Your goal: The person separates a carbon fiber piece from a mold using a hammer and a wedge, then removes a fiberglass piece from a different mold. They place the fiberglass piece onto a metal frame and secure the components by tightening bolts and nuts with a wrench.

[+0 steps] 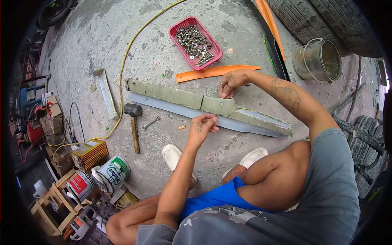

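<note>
A long, narrow panel [171,107] lies across the concrete floor in front of me. It has a blue-grey face along its near side and a worn olive-grey strip [163,93] on top, with a dark crack running across the strip near its middle. My left hand [203,125] is at the panel's near edge, its thumb and fingers pinched together on it. At the far edge, just right of the crack, my right hand [232,83] reaches over with bent fingers closed on the strip. Its fingertips are partly hidden, and a ring shows on one finger.
A pink basket [218,52] of bolts and an orange strip [218,72] lie beyond the panel. A hammer [134,126], a wrench [151,123] and a yellow hose [124,61] are leftward. Cans [112,173] stand lower left; a bucket [308,61] and tires [302,16] stand right.
</note>
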